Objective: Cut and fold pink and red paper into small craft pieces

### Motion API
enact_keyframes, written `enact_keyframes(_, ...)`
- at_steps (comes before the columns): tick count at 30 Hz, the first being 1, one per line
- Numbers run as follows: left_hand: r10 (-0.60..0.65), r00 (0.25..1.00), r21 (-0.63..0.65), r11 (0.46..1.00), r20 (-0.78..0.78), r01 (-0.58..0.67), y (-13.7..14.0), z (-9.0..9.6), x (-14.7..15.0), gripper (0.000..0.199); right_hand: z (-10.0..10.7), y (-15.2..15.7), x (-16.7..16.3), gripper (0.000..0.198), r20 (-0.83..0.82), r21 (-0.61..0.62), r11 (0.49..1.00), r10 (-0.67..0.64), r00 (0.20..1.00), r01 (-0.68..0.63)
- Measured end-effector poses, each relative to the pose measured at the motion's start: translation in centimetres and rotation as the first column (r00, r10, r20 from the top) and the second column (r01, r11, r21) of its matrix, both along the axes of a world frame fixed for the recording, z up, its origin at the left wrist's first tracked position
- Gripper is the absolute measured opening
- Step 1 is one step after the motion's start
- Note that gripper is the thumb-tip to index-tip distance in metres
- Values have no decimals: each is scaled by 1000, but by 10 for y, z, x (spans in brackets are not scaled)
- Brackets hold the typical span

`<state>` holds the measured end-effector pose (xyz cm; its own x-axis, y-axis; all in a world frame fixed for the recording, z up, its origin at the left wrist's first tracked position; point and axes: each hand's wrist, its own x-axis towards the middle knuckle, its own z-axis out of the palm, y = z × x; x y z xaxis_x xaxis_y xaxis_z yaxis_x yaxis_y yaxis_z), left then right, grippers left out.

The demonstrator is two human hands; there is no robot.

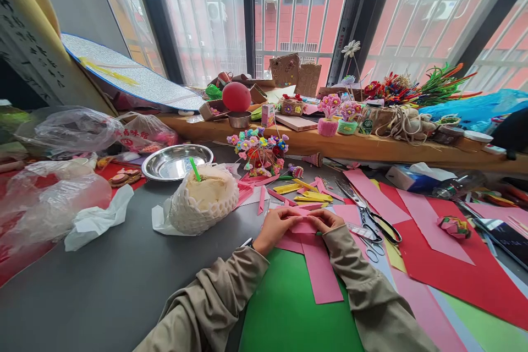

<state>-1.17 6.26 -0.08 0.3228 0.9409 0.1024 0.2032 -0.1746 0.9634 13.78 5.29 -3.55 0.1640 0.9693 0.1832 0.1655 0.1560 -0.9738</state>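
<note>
Running out of view below, a flat green sheet (297, 313) is partly covered by a rectangular pink paper strip (324, 278). At its far end, clamped by the left hand's (278, 226) and right hand's (328, 221) fingertips, a narrow pink paper piece (304, 226) is held, its ends hidden.

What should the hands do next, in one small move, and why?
Probably press a crease along the pink paper piece: the left hand and right hand pinch it from both sides, so it looks steady enough to flatten, and narrow yellow paper strips lie just beyond.
</note>
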Motion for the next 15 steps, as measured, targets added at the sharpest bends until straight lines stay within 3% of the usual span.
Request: enact_keyframes(15, 52, 999, 78, 996, -4, -51, -5, 6, 0, 21, 6, -5, -2, 25, -72, 30, 999, 18, 997, -16)
